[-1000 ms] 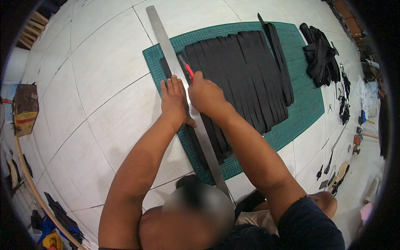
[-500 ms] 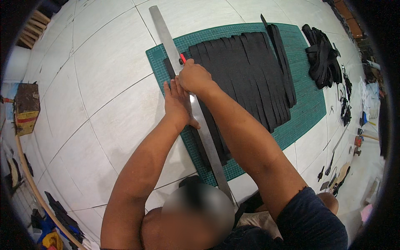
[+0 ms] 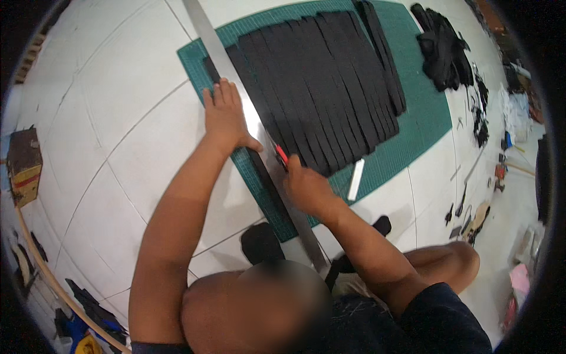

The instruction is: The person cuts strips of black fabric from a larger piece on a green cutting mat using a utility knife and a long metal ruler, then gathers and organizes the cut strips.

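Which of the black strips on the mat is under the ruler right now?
The leftmost black strip, at the mat's left edge. The metal ruler lies along it under the left hand; the others lie uncovered to its right.

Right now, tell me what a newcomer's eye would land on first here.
The black strips laid side by side on the green cutting mat at top centre. Along the mat's left edge runs a long metal ruler, pinned flat by the left hand, while the right hand holds a red-handled knife against it.
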